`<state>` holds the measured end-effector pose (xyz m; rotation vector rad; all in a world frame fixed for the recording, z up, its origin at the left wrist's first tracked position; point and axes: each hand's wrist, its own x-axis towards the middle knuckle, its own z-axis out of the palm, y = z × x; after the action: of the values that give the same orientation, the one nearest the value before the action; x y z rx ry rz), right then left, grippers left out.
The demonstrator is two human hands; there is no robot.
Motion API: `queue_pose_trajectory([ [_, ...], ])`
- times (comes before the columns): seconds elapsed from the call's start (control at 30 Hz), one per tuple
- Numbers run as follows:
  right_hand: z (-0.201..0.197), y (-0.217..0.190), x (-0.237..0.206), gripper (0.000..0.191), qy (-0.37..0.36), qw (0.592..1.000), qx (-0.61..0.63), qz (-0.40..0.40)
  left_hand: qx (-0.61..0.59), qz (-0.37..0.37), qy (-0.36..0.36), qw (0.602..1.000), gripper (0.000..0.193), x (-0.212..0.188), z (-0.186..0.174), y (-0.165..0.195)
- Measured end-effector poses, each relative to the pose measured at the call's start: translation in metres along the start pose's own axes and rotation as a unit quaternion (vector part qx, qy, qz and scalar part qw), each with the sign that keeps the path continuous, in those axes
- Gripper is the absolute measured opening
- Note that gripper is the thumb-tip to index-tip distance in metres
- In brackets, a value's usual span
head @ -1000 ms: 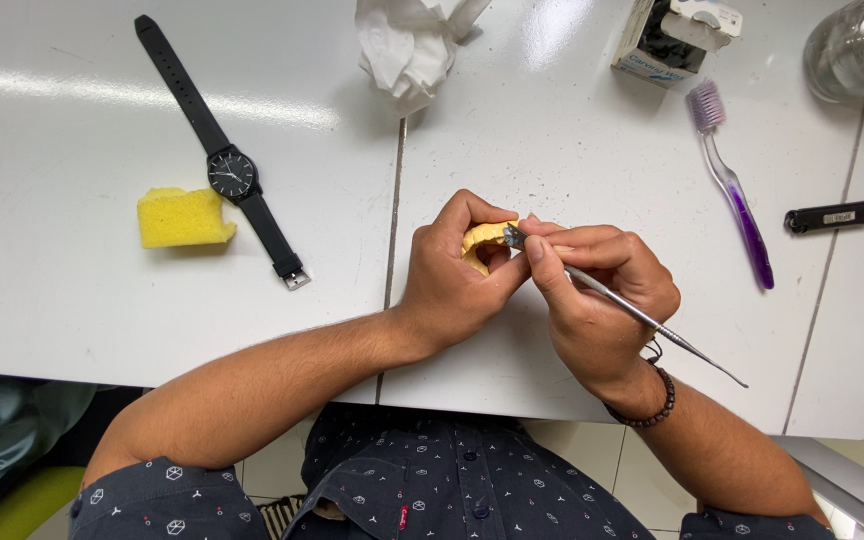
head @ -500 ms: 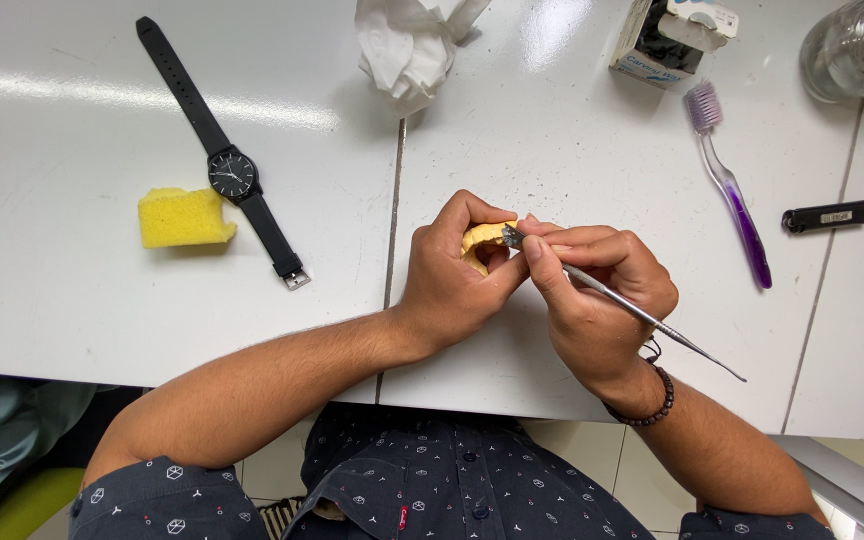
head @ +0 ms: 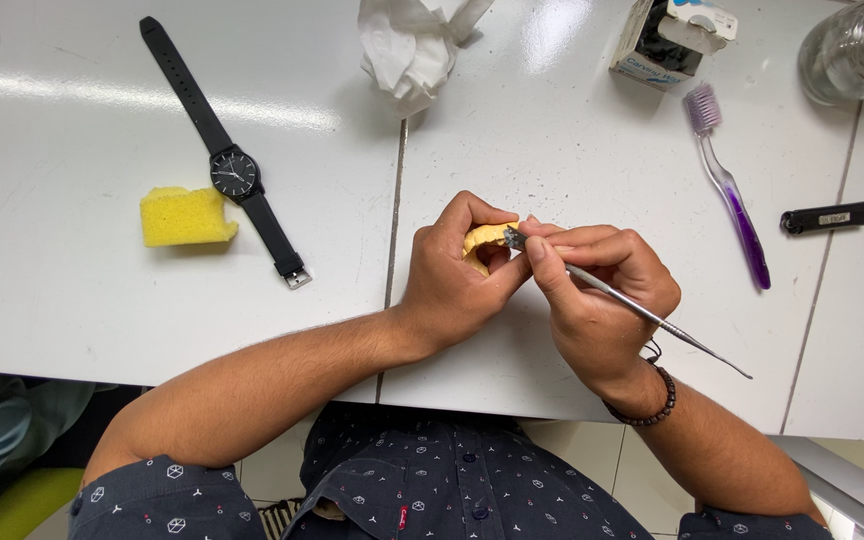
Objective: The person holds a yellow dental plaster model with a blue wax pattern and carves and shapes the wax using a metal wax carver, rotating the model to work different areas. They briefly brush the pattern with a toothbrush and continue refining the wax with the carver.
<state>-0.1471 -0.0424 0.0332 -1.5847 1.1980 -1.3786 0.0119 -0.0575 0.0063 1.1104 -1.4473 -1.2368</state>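
My left hand (head: 452, 285) is curled tight around the little yellow tooth model (head: 485, 238), and my right hand (head: 597, 295) pinches the thin metal tool (head: 652, 317), its tip touching the model, handle pointing to 4 o'clock

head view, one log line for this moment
left hand: holds yellow cast | right hand: metal tool, tip on cast | nearby: watch, sponge, toothbrush

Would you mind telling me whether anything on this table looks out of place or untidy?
Only mildly: a crumpled white tissue lies loose at the table's far edge, and the small box near it sits askew with its flap open.
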Motion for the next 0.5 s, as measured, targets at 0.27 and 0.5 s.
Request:
queue_pose_trajectory([
  [0.27, 0.0000, 0.0003, -0.0010, 0.017, -0.001, 1.000, -0.019, -0.012, 0.010, -0.001, 0.002, 1.000, 0.029, 0.0002, 0.0003, -0.0005],
  [0.5, -0.0014, -0.0001, -0.0018, 0.017, -0.014, 0.999, -0.026, -0.015, -0.004, -0.009, 0.003, 1.000, 0.030, 0.0005, -0.0009, 0.0011],
])
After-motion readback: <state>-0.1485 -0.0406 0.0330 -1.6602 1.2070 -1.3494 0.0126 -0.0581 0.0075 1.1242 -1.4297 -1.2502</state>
